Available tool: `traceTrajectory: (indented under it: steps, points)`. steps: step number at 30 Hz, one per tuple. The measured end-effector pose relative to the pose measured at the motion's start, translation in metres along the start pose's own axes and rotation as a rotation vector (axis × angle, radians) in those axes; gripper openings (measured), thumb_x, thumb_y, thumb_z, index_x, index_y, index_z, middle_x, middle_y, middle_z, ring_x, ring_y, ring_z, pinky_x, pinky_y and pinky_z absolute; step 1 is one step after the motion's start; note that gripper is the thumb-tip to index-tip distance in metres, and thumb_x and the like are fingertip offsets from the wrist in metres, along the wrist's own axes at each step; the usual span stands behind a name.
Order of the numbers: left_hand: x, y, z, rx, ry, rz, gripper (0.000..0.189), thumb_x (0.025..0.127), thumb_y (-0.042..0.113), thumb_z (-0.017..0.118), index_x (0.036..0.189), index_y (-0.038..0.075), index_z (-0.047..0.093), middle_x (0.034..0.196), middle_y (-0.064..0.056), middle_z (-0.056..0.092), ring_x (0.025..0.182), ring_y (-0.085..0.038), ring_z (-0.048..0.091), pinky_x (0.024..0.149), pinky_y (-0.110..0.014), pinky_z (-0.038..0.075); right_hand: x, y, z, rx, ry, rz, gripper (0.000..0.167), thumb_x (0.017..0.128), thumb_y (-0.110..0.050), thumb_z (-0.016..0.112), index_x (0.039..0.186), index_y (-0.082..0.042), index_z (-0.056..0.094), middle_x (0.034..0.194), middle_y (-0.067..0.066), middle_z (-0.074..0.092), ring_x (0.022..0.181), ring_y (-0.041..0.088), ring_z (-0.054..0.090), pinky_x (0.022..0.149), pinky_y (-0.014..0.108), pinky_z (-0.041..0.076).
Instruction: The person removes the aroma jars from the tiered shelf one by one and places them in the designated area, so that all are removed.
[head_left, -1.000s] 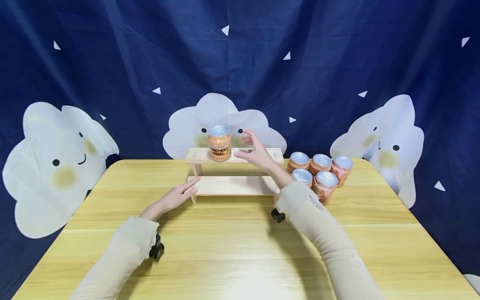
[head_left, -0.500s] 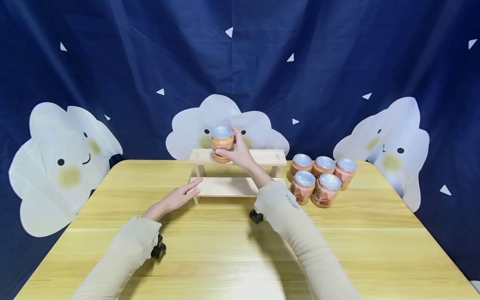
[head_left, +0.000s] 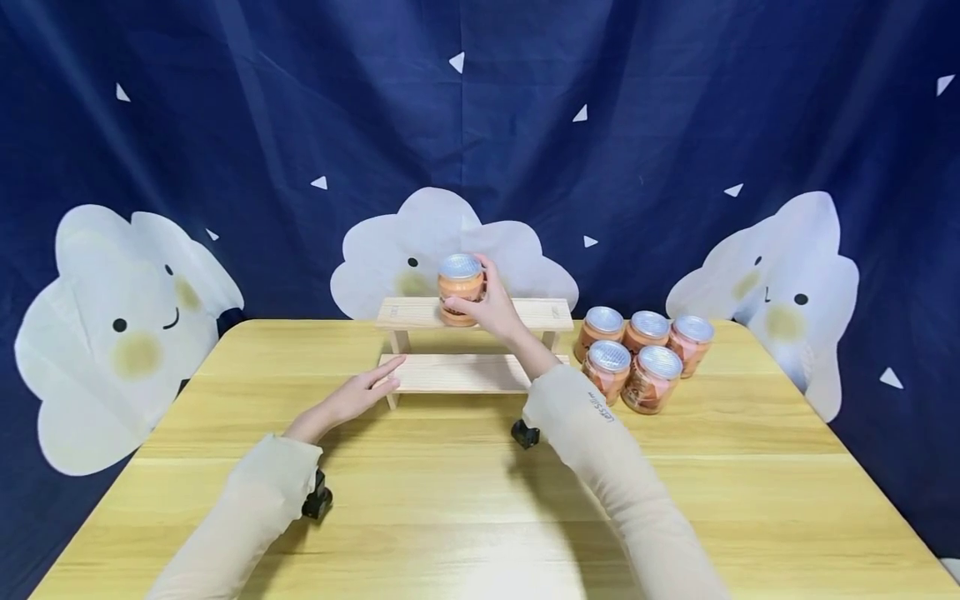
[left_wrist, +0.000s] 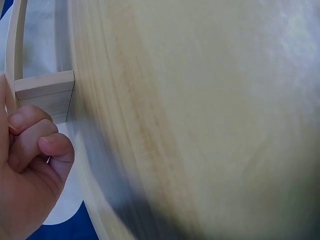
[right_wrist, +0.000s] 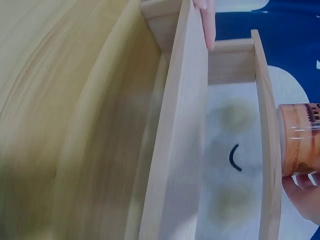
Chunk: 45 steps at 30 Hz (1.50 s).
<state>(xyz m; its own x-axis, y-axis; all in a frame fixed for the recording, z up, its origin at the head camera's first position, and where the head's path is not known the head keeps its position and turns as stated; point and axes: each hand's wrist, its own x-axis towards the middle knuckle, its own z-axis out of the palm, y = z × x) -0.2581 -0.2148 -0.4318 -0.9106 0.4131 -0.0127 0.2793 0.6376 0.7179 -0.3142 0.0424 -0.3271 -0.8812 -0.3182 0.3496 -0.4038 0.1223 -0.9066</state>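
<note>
My right hand (head_left: 495, 312) holds an orange jar (head_left: 461, 287) with a silver ridged lid, thumb on the near side. The jar stands upright at the upper step of a two-step wooden stand (head_left: 457, 373), left of its middle. In the right wrist view, the jar (right_wrist: 300, 140) is at the upper board, with curled fingers below it in that picture. My left hand (head_left: 351, 398) grips the left end of the lower step. Its outer fingers curl beside the stand's leg (left_wrist: 45, 92) in the left wrist view, while a finger lies along the board.
Several similar jars (head_left: 651, 381) are grouped on the table (head_left: 450, 500) right of the stand, close to my right sleeve. A dark blue curtain (head_left: 510, 108) with clouds hangs behind the table's back edge.
My right hand has reached left, taken hold of the jar on the upper step, and shifted it slightly right. My left hand has stayed at the stand's left end.
</note>
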Motion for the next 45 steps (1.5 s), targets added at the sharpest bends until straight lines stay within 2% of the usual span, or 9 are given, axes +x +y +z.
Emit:
traceTrajectory:
  steps: [6,16,21,27,31,35,38,42,45]
  points:
    - [-0.001,0.000,-0.002,-0.005,-0.004,-0.011,0.058,0.096,0.042,0.040,0.145,0.016,0.026,0.148,-0.007,0.028,0.130,-0.036,0.032,0.104,-0.054,0.024,-0.001,0.022,-0.024,-0.038,0.030,-0.010,0.076,0.079,-0.006,0.070,0.139,-0.009,0.023,0.128,0.016,0.042,0.107,0.027,0.045,0.087,0.038,0.042]
    - [-0.002,0.000,-0.003,0.005,-0.002,-0.005,0.057,0.097,0.041,0.039,0.145,0.014,0.026,0.148,-0.009,0.027,0.130,-0.037,0.031,0.105,-0.055,0.023,-0.021,0.019,-0.067,-0.077,0.025,0.020,0.076,0.079,-0.004,0.069,0.139,-0.008,0.022,0.129,0.017,0.040,0.108,0.029,0.043,0.088,0.037,0.040]
    - [-0.002,0.000,-0.003,0.008,0.001,0.003,0.057,0.097,0.040,0.040,0.145,0.013,0.026,0.148,-0.009,0.027,0.130,-0.036,0.030,0.105,-0.054,0.023,-0.031,0.018,-0.086,-0.153,0.042,0.048,0.079,0.079,-0.005,0.070,0.140,-0.009,0.019,0.130,0.019,0.039,0.109,0.031,0.043,0.088,0.038,0.040]
    - [0.000,0.000,-0.002,0.011,0.000,0.015,0.057,0.097,0.040,0.040,0.145,0.013,0.027,0.148,-0.009,0.027,0.130,-0.036,0.030,0.105,-0.054,0.023,-0.044,0.017,-0.110,-0.255,0.071,0.034,0.078,0.077,-0.006,0.073,0.137,-0.004,0.022,0.126,0.021,0.046,0.108,0.032,0.047,0.092,0.043,0.037]
    - [0.001,0.000,-0.002,0.004,-0.003,0.020,0.056,0.097,0.038,0.041,0.145,0.013,0.027,0.148,-0.009,0.027,0.131,-0.036,0.030,0.105,-0.054,0.023,-0.053,0.017,-0.127,-0.268,0.099,0.057,0.077,0.076,-0.007,0.074,0.134,-0.004,0.023,0.123,0.020,0.047,0.106,0.024,0.048,0.093,0.038,0.037]
    - [0.000,0.003,-0.001,-0.006,-0.005,0.021,0.054,0.098,0.035,0.040,0.145,0.011,0.026,0.148,-0.011,0.027,0.131,-0.037,0.029,0.105,-0.054,0.023,-0.064,0.020,-0.147,-0.275,0.157,0.052,0.075,0.075,-0.003,0.073,0.133,0.001,0.024,0.120,0.021,0.048,0.097,0.009,0.049,0.086,0.022,0.038]
    - [-0.006,0.021,-0.004,-0.010,-0.014,0.017,0.052,0.099,0.026,0.040,0.144,0.006,0.027,0.147,-0.016,0.027,0.130,-0.040,0.029,0.104,-0.055,0.023,-0.077,0.011,-0.159,-0.271,0.190,0.047,0.072,0.076,0.004,0.069,0.131,0.007,0.023,0.118,0.024,0.047,0.091,-0.001,0.047,0.080,0.012,0.037]
    - [-0.006,0.017,-0.005,-0.016,-0.025,0.007,0.054,0.098,0.031,0.041,0.145,0.008,0.026,0.148,-0.014,0.026,0.131,-0.038,0.029,0.105,-0.055,0.023,-0.092,0.010,-0.182,-0.260,0.219,0.050,0.069,0.078,0.005,0.066,0.131,0.005,0.021,0.113,0.010,0.047,0.091,-0.002,0.046,0.079,0.011,0.037]
    - [0.001,-0.001,-0.002,-0.016,-0.019,-0.001,0.058,0.096,0.041,0.041,0.146,0.015,0.025,0.149,-0.007,0.026,0.132,-0.035,0.029,0.105,-0.053,0.023,-0.100,0.018,-0.202,-0.256,0.238,0.044,0.068,0.080,0.002,0.066,0.131,-0.001,0.022,0.109,-0.006,0.043,0.095,-0.001,0.045,0.080,0.010,0.037]
